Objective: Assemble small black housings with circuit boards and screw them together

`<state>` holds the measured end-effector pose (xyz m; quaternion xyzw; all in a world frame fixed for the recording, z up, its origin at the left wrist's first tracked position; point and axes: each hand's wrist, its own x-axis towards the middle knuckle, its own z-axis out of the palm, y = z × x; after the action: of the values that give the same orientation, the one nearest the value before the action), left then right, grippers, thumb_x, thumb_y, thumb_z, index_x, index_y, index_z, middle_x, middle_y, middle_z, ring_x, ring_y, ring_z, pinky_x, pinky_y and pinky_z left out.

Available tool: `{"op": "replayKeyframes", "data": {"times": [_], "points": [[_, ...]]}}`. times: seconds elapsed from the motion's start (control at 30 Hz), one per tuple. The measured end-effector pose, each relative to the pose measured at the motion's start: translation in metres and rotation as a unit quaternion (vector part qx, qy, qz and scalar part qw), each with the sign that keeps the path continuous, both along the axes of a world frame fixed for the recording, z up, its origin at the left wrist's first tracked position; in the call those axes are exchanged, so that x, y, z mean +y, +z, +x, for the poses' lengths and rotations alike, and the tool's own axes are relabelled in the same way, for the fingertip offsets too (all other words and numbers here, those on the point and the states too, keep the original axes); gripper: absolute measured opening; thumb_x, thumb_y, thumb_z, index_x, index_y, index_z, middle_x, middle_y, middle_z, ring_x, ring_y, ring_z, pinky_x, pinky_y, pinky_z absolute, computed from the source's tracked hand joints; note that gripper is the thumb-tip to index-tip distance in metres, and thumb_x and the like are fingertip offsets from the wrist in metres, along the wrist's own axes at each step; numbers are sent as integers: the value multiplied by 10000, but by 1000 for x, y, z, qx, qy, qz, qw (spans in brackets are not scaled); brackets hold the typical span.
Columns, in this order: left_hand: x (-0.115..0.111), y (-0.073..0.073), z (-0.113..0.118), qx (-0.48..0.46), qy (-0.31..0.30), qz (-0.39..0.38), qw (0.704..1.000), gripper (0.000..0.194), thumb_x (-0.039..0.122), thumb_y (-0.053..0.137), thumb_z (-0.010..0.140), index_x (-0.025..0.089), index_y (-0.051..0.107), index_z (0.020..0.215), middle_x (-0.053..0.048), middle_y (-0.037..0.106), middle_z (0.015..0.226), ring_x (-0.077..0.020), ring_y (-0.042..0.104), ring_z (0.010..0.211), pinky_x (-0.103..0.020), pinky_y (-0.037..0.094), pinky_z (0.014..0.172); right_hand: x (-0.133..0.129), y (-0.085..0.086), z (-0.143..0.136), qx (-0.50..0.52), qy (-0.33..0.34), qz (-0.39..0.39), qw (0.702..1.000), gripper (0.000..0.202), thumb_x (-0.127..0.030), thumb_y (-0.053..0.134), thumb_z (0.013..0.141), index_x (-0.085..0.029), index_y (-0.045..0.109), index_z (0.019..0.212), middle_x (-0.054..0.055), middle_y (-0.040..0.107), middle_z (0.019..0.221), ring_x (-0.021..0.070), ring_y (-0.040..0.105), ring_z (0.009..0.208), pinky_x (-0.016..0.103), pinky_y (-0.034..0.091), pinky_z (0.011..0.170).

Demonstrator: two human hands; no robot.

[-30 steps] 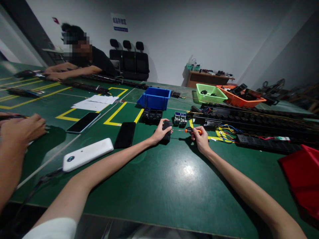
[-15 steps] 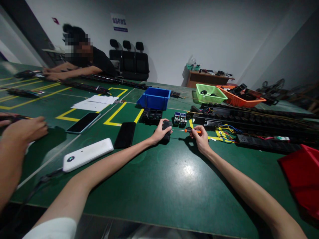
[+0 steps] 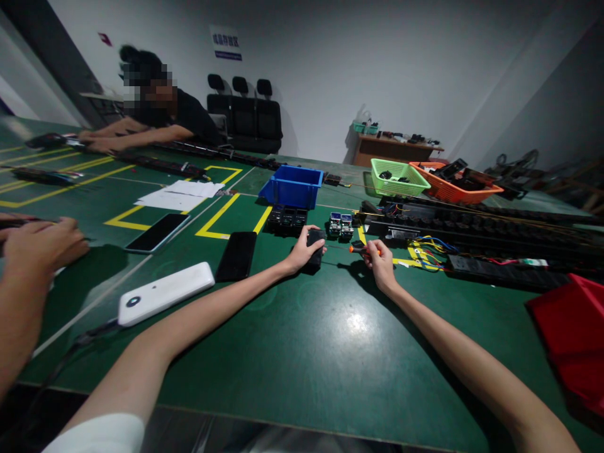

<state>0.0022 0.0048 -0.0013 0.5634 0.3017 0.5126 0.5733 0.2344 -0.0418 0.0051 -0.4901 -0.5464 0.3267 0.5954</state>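
My left hand is closed round a small black box-shaped part, held at the middle of the green table. To its right, my right hand grips a screwdriver with an orange and black handle. The thin shaft points left at the side of the black part; whether its tip touches cannot be made out. Just beyond the hands stand two small modules with bluish tops. Several black blocks sit in a row behind my left hand.
A blue bin stands behind the black blocks. Phones and a white device lie left. Long black assemblies with wires stretch right, near a red bin. Another person's hands work at far left; a co-worker leans across behind.
The fingers of my right hand have shifted slightly on the screwdriver handle. My left hand and the black part stay in place.
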Motion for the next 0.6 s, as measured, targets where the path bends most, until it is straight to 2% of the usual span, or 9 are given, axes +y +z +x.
{"op": "replayKeyframes", "data": {"times": [0.13,0.37,0.6], "points": [[0,-1,0,4,0,4,1000,447,351,667,803,232,403,1145,3,547,910,-124,668,691,-294,549,658,2,-1,1,-40,-32,7,999,367,-539,619,819,-200,562,691,-45,496,569,95,406,473,219,302,433],[1,0,1,-2,3,-9,1000,440,380,654,807,227,410,1139,7,555,875,-127,662,665,-284,546,623,1,0,-1,-25,-44,37,998,279,-476,667,793,-219,574,849,-46,551,649,110,457,514,224,357,486],[1,1,2,-5,2,-11,1000,438,376,654,808,227,406,1137,5,549,884,-134,665,672,-292,545,626,-2,3,-3,-44,-42,69,996,210,-412,650,822,-223,570,866,-33,547,718,124,498,595,241,390,554]]}}
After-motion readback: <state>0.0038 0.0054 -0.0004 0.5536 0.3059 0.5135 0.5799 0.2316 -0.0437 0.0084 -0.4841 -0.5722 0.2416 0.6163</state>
